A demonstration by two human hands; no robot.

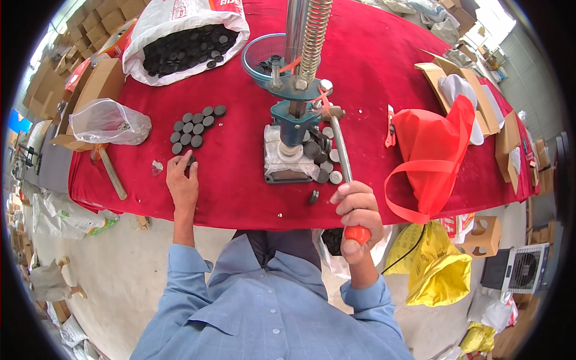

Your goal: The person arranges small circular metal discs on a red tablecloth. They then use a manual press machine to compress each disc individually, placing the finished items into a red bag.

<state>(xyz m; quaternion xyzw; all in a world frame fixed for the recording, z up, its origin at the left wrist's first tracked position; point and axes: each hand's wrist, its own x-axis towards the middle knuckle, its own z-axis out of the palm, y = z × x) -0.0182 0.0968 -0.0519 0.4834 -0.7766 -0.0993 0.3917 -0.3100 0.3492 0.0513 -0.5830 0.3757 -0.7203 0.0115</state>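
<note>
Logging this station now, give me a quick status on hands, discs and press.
Left hand on a dark disc below the disc cluster. Right hand gripping the press lever at its orange knob. Loose discs beside the press base.

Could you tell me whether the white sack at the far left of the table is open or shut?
Open: the white sack has its mouth spread wide, showing black discs heaped inside.

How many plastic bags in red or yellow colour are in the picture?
2. The red bag lies on the red table, at the person's right. The yellow bag is on the floor below it. Others may be hidden.
</note>
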